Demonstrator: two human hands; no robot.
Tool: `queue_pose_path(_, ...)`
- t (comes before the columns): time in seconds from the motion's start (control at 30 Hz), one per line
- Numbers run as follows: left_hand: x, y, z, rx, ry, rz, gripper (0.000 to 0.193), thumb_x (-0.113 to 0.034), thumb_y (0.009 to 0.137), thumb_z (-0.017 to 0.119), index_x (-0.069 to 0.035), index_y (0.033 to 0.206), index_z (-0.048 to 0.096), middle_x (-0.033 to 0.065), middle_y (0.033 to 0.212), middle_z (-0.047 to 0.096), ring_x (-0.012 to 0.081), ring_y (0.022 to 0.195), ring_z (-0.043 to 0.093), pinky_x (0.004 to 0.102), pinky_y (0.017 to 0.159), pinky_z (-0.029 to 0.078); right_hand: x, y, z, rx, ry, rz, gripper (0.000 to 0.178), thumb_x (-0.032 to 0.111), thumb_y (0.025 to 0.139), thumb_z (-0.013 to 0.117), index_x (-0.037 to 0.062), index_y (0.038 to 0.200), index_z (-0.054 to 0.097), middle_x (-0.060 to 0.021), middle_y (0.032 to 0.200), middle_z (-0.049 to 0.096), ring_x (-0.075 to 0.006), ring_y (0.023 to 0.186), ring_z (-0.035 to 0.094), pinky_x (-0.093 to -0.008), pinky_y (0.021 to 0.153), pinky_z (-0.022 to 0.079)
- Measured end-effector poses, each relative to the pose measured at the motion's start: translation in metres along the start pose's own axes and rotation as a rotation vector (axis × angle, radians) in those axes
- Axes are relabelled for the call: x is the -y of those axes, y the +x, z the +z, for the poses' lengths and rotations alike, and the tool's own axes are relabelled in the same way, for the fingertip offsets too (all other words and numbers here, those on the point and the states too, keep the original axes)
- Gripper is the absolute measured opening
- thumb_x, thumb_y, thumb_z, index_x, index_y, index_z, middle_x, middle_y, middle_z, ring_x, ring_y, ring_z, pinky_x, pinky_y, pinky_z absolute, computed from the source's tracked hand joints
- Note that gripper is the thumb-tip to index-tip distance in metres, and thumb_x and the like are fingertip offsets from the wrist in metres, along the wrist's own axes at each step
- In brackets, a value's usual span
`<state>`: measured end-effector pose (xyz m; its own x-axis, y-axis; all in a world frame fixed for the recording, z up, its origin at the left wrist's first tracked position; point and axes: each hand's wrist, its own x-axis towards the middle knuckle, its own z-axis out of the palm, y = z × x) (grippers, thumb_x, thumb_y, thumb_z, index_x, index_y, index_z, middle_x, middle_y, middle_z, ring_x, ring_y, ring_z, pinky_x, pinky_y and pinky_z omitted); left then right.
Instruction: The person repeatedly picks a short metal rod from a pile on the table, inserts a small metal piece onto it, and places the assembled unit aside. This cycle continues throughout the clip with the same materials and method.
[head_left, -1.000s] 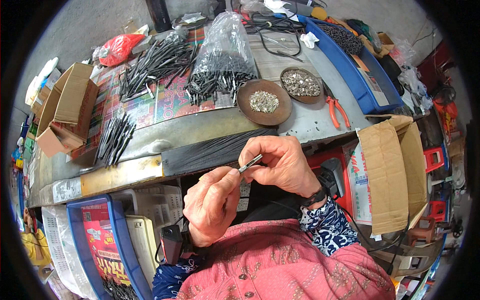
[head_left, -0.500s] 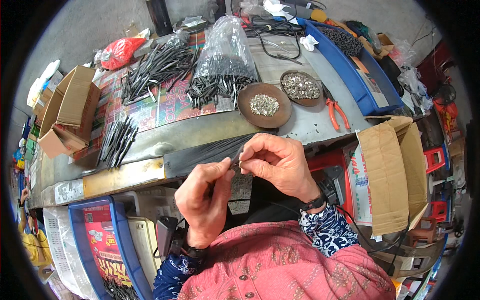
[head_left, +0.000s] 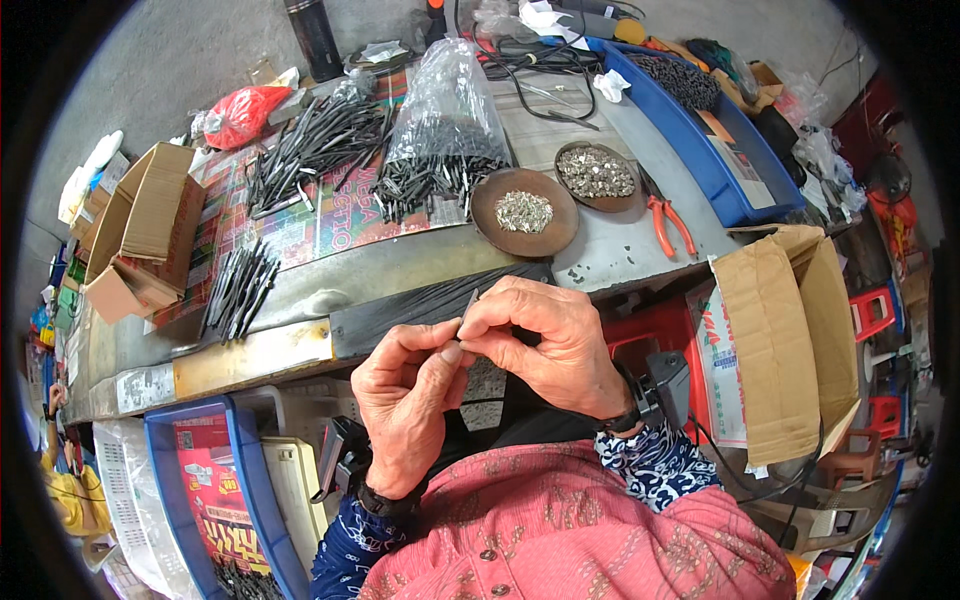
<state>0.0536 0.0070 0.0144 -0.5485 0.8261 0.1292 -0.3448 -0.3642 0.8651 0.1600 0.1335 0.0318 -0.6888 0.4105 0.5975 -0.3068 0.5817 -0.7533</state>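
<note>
Between my hands, just off the table's front edge, a thin dark strip [head_left: 469,302] pokes up from the pinched fingertips. My left hand [head_left: 405,405] is closed, its thumb and forefinger pinching at the strip's lower end. Touching it from the other side, my right hand [head_left: 545,345] also pinches there; any smaller piece in its fingers is hidden. Beyond the hands, a brown round dish [head_left: 566,228] holds small silvery metal pieces. A second dish [head_left: 628,203] with similar pieces stands behind it. To the left lies a small bundle of black strips [head_left: 242,292].
Red-handled pliers [head_left: 662,225] lie right of the dishes. Farther back are a clear bag [head_left: 450,100] of black pieces and a heap of black strips [head_left: 315,150]. Cardboard boxes [head_left: 765,350] flank me, with a blue bin [head_left: 735,190] at the right and a blue crate [head_left: 240,440] lower left.
My right hand has moved slightly down and left, so the fingertips of both hands now meet. The strip now points more upright. The view has shifted a little.
</note>
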Motion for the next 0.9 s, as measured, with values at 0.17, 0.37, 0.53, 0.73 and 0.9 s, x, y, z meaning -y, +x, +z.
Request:
queue_pose_path(0.17, 0.000, -0.003, 0.001, 0.000, -0.026, -0.019, 0.014, 0.001, 0.092, 0.061, 0.003, 0.105, 0.063, 0.0079, 0.083, 0.067, 0.0060, 0.057, 0.051, 0.0193, 0.048, 0.037, 0.000, -0.004, 0.000, -0.006, 0.027, 0.038, 0.014, -0.002, 0.081, 0.071, 0.0021, 0.092, 0.063, -0.0064, 0.084, 0.065, -0.0138, 0.075, 0.064, -0.0257, 0.066, 0.051)
queue_pose_path(0.37, -0.007, -0.007, 0.002, -0.024, 0.019, -0.026, 0.013, 0.002, 0.091, 0.060, 0.003, 0.104, 0.063, 0.0075, 0.081, 0.066, 0.0057, 0.057, 0.050, 0.0192, 0.048, 0.037, 0.003, -0.009, 0.006, -0.059, 0.157, 0.152, 0.024, 0.001, 0.081, 0.074, 0.0015, 0.096, 0.055, -0.0048, 0.087, 0.063, -0.0088, 0.077, 0.062, -0.0240, 0.068, 0.052)
queue_pose_path(0.53, -0.020, -0.008, -0.002, 0.046, 0.483, 0.207, 0.015, 0.013, 0.085, 0.059, 0.005, 0.097, 0.062, 0.0051, 0.079, 0.062, 0.0078, 0.068, 0.056, 0.0191, 0.060, 0.044, 0.012, -0.004, -0.009, 0.020, -0.017, 0.135, 0.034, 0.006, 0.076, 0.080, 0.0029, 0.095, 0.053, -0.0045, 0.085, 0.062, -0.0088, 0.075, 0.062, -0.0243, 0.066, 0.052)
queue_pose_path(0.73, -0.015, -0.009, -0.002, 0.060, 0.506, 0.253, 0.015, 0.016, 0.084, 0.059, 0.005, 0.094, 0.061, 0.0052, 0.082, 0.062, 0.0080, 0.073, 0.057, 0.0201, 0.066, 0.046, 0.013, 0.002, -0.016, 0.072, -0.189, 0.046, 0.035, 0.008, 0.072, 0.083, 0.0030, 0.091, 0.053, -0.0040, 0.080, 0.061, -0.0096, 0.066, 0.059, -0.0254, 0.059, 0.050)
queue_pose_path(0.9, -0.007, -0.010, 0.001, -0.013, 0.199, 0.159, 0.014, 0.006, 0.091, 0.057, 0.004, 0.104, 0.062, 0.0052, 0.082, 0.062, 0.0035, 0.058, 0.046, 0.0182, 0.050, 0.036, 0.010, -0.004, 0.000, -0.010, -0.142, -0.009, 0.022, 0.004, 0.078, 0.077, 0.0016, 0.088, 0.058, -0.0048, 0.078, 0.060, -0.0118, 0.062, 0.057, -0.0252, 0.055, 0.047)
